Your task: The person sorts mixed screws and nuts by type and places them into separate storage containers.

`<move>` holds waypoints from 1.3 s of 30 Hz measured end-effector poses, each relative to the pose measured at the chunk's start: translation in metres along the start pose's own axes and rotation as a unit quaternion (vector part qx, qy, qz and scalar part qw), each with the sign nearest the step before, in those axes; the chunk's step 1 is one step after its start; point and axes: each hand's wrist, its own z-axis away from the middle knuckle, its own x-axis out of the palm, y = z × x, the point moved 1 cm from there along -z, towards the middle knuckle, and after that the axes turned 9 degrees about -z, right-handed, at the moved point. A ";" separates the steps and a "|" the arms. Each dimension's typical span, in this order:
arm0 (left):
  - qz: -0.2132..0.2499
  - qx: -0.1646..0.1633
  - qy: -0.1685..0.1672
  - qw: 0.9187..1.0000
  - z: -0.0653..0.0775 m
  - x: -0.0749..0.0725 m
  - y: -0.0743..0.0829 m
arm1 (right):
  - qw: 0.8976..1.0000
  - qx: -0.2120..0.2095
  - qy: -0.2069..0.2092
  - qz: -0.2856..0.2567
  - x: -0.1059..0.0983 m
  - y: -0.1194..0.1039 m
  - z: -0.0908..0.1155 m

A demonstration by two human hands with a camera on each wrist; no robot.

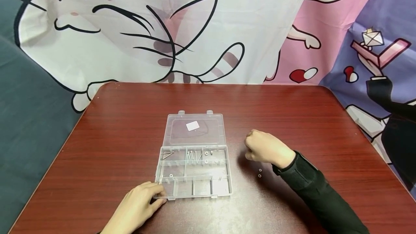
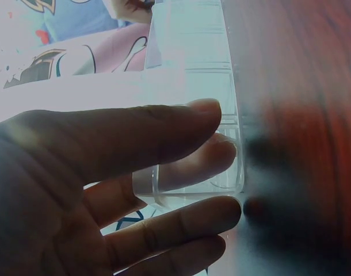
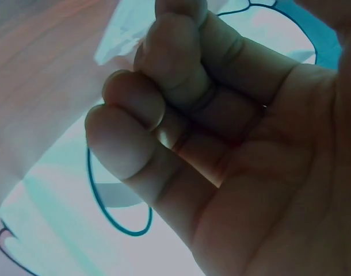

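Observation:
A clear plastic compartment box (image 1: 201,170) lies on the table, its lid (image 1: 211,133) laid back. My left hand (image 1: 139,201) grips the near left corner, thumb and index finger on either side of the clear wall (image 2: 207,86) in the left wrist view. Right of the box, my right hand (image 1: 266,147) is held with its fingers (image 3: 121,141) curled in; anything between the fingertips is hidden. Screws (image 1: 194,156) and small nuts (image 1: 206,153) sit in the rear compartments, and another nut (image 1: 171,176) lies at the left. Two loose nuts (image 1: 259,176) lie below the right wrist.
The brown wooden table (image 1: 97,147) extends around the box on all sides. A white label (image 1: 193,125) is on the lid. Behind the table hangs a cartoon-printed cloth (image 1: 253,17). Something dark (image 1: 399,143) stands past the right table edge.

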 end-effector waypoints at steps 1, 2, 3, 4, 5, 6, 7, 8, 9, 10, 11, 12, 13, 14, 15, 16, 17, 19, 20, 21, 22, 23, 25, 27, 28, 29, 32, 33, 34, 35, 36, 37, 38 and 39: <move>0.000 0.000 0.000 1.000 0.000 0.000 0.000 | 1.000 -0.003 0.002 -0.001 -0.001 -0.002 -0.002; 0.001 0.000 -0.001 1.000 0.000 0.000 0.000 | 1.000 -0.007 0.004 -0.001 -0.003 -0.004 -0.005; 0.000 -0.001 -0.001 1.000 0.000 0.000 0.000 | 1.000 -0.011 0.007 -0.002 -0.004 -0.005 -0.007; -0.001 -0.002 0.000 1.000 0.000 -0.001 0.000 | 1.000 -0.014 0.009 -0.003 -0.005 -0.007 -0.010; -0.002 -0.004 -0.001 1.000 0.000 -0.001 0.001 | 1.000 -0.018 0.010 -0.003 -0.006 -0.009 -0.012; -0.003 -0.004 -0.001 1.000 0.000 -0.001 0.001 | 1.000 -0.021 0.012 -0.004 -0.007 -0.010 -0.014; -0.004 -0.005 -0.001 1.000 0.000 -0.001 0.001 | 1.000 -0.025 0.013 -0.004 -0.007 -0.012 -0.016; -0.004 -0.005 -0.001 1.000 0.000 -0.001 0.001 | 1.000 -0.028 0.014 -0.005 -0.008 -0.014 -0.018; -0.005 -0.006 -0.001 1.000 0.000 -0.001 0.001 | 0.999 -0.030 0.014 -0.005 -0.008 -0.015 -0.020; -0.005 -0.006 -0.001 1.000 -0.001 -0.002 0.002 | 0.999 -0.032 0.016 -0.006 -0.009 -0.017 -0.022; -0.005 -0.005 -0.001 1.000 -0.001 -0.002 0.002 | 0.999 -0.035 0.018 -0.007 -0.009 -0.018 -0.024; -0.005 -0.005 -0.001 1.000 -0.001 -0.002 0.002 | 0.999 -0.038 0.019 -0.008 -0.009 -0.019 -0.026; -0.004 -0.005 -0.001 1.000 -0.001 -0.002 0.002 | 0.999 -0.041 0.021 -0.008 -0.010 -0.021 -0.027; -0.004 -0.005 -0.001 1.000 -0.001 -0.002 0.002 | 0.999 -0.043 0.023 -0.008 -0.011 -0.022 -0.029; -0.003 -0.005 -0.001 1.000 -0.001 -0.002 0.002 | 0.999 -0.046 0.026 -0.007 -0.012 -0.024 -0.031; -0.003 -0.005 -0.002 1.000 -0.001 -0.002 0.002 | 0.998 -0.050 0.028 -0.005 -0.012 -0.025 -0.032; -0.002 -0.004 -0.003 1.000 0.000 -0.002 0.001 | 0.998 -0.054 0.029 -0.003 -0.013 -0.027 -0.034; -0.001 -0.004 -0.005 1.000 0.000 -0.001 0.001 | 0.998 -0.061 0.032 0.001 -0.015 -0.031 -0.038; 0.000 -0.004 -0.006 1.000 0.001 -0.001 0.001 | 0.997 -0.064 0.033 0.001 -0.017 -0.033 -0.040; 0.001 -0.003 -0.007 1.000 0.001 -0.001 0.001 | 0.997 -0.066 0.033 0.000 -0.018 -0.035 -0.041; 0.001 -0.003 -0.008 1.000 0.001 -0.001 0.001 | 0.997 -0.067 0.032 0.000 -0.019 -0.037 -0.043; 0.001 -0.003 -0.008 1.000 0.001 -0.001 0.000 | 0.997 -0.068 0.029 -0.002 -0.020 -0.039 -0.045; 0.003 -0.002 -0.008 1.000 0.001 -0.001 0.000 | 0.997 -0.071 0.026 -0.005 -0.021 -0.044 -0.048; 0.003 -0.003 -0.007 1.000 0.001 -0.001 0.001 | 0.997 -0.078 0.024 -0.005 -0.022 -0.049 -0.051; 0.004 -0.003 -0.007 1.000 0.000 -0.002 0.001 | 0.996 -0.082 0.022 -0.004 -0.022 -0.051 -0.053; 0.004 -0.003 -0.006 1.000 0.000 -0.002 0.001 | 0.996 -0.086 0.021 -0.004 -0.021 -0.053 -0.054; 0.001 -0.002 -0.004 1.000 0.000 -0.002 0.002 | 0.995 -0.097 0.019 0.001 -0.020 -0.059 -0.060; 0.000 -0.001 -0.004 1.000 0.000 -0.002 0.002 | 0.995 -0.099 0.018 0.002 -0.019 -0.061 -0.062; -0.002 -0.001 -0.003 1.000 0.000 -0.002 0.002 | 0.995 -0.100 0.016 0.002 -0.019 -0.063 -0.064; -0.004 -0.001 -0.002 1.000 0.000 -0.002 0.002 | 0.994 -0.104 0.016 0.001 -0.018 -0.065 -0.066; -0.005 -0.002 -0.003 1.000 0.000 -0.002 0.002 | 0.994 -0.109 0.015 0.004 -0.018 -0.067 -0.067; -0.004 -0.001 -0.003 1.000 0.000 -0.002 0.002 | 0.993 -0.114 0.015 0.007 -0.018 -0.070 -0.069; -0.004 -0.003 -0.003 1.000 0.000 -0.002 0.002 | 0.993 -0.119 0.015 0.008 -0.018 -0.073 -0.070; -0.003 -0.003 -0.004 1.000 0.000 -0.002 0.002 | 0.992 -0.126 0.013 0.009 -0.017 -0.077 -0.072</move>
